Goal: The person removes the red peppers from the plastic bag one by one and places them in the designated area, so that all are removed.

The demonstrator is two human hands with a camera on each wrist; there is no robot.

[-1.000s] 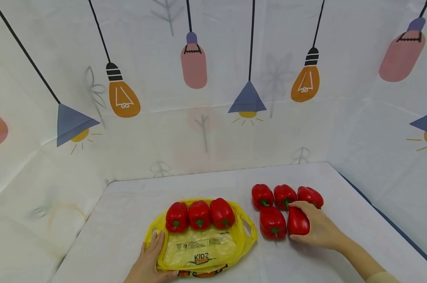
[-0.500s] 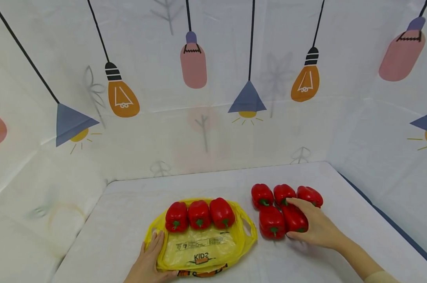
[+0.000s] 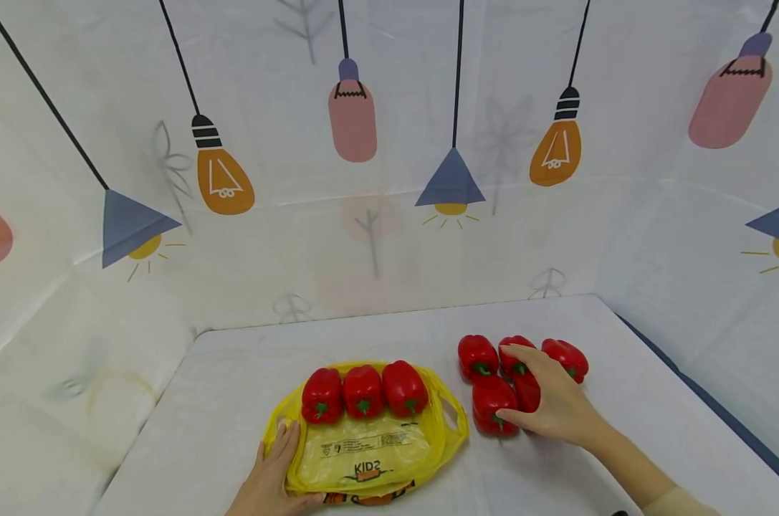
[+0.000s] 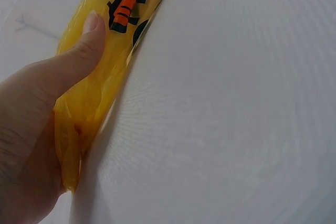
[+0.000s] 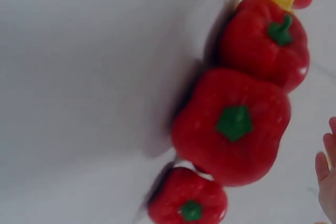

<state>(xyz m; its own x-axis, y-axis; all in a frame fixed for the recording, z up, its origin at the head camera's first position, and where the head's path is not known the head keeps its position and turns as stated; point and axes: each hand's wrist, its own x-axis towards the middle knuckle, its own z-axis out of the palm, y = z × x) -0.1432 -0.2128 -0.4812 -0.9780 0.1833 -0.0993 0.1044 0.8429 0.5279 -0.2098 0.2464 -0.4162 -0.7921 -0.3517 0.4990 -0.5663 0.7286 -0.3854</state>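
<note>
My left hand [image 3: 274, 469] holds the near left corner of a yellow plastic bag [image 3: 443, 459], fingers along its left side and thumb against its printed front [image 4: 123, 19]. Three red bell peppers [image 3: 363, 392] with green stems sit in a row at the bag's far side. Over the loose peppers on the right is my right hand [image 3: 560, 401], fingers and thumb spread apart. Its thumb tip overlaps the front left bell pepper [image 3: 490, 401]; its fingertips overlap the back middle pepper [image 3: 512, 367]. The front right pepper [image 3: 527, 393] is partly hidden behind this hand.
Two more bell peppers stand in the back row, one at its left [image 3: 477, 356] and one at its right [image 3: 566, 358]. All rest on a white-covered table [image 3: 234, 387]. A white cloth wall [image 3: 266, 251] printed with lamps rises behind the table.
The front right pepper was pushed left against its neighbour while my right hand gripped it. That hand has since let go and moved left over it. My left hand and the bag stay put.
</note>
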